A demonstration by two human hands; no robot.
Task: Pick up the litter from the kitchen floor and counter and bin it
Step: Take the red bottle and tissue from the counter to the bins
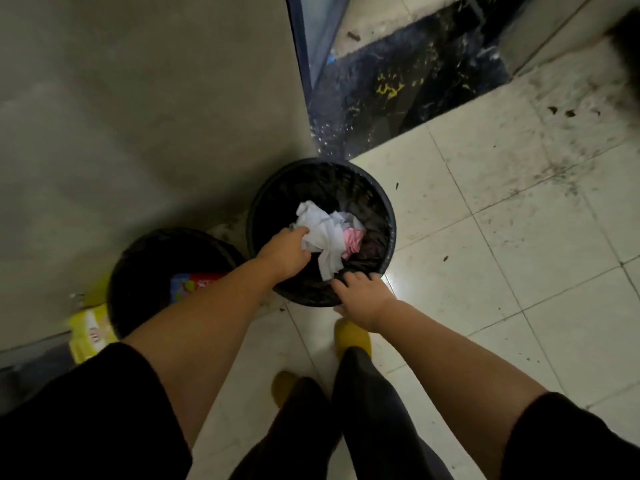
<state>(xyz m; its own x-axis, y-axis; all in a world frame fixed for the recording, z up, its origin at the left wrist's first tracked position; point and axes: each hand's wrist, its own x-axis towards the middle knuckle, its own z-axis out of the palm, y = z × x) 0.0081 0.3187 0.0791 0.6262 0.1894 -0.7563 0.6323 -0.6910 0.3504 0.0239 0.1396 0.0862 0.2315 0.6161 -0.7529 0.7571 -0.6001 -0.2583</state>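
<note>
From your head camera, your left hand [287, 252] reaches inside the black bin [389, 216], fingers closed on crumpled white paper [320, 233] over its centre. Your right hand [362, 296] rests half-open on the near rim, holding nothing. A second bin [138, 258] touches it on the left; open tiled floor [502, 254] lies right.

Grey wall [138, 98] on left; dark speckled threshold slab [408, 88] top centre; yellow slippers [353, 337] on feet; yellow packet [88, 332] against wall.
</note>
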